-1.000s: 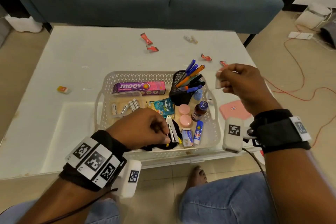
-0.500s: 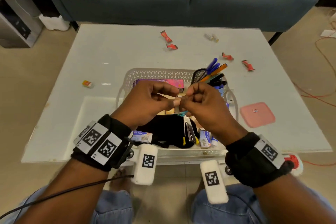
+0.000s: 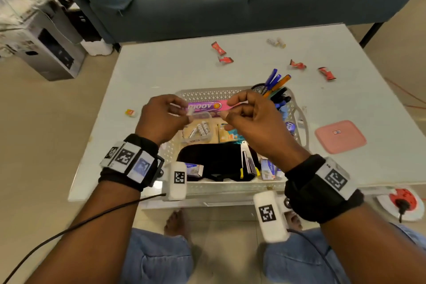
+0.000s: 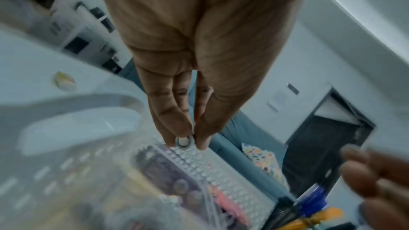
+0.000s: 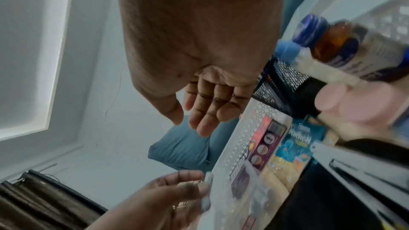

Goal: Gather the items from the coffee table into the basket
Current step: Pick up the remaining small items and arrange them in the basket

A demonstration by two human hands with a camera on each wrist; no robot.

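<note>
Above the basket, the left hand pinches a small battery directly over the clear battery box; the right hand, loosely curled, holds nothing.

Both hands, left hand and right hand, hover above the basket.

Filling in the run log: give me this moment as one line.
left hand: pinches battery | right hand: holds nothing | both over basket | candies: on coffee table
</note>
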